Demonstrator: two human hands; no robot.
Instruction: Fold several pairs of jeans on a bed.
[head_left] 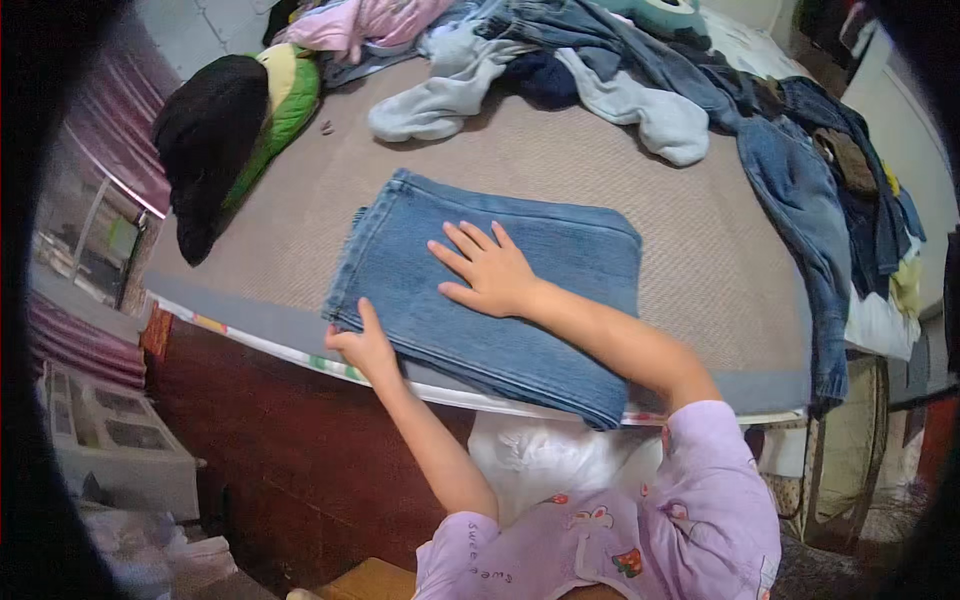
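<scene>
A pair of blue jeans, folded into a thick rectangle, lies at the front edge of a bed covered with a woven beige mat. One corner of the fold hangs slightly over that edge. My right hand rests flat on top of the denim, fingers spread. At the near left corner, my left hand grips the jeans' hem, thumb on top and the other fingers partly hidden under the layers.
Grey-white clothing and heaped jeans lie along the far side. More denim drapes over the right edge. A black and green plush item sits at the far left. Grey plastic drawers stand on the lower left.
</scene>
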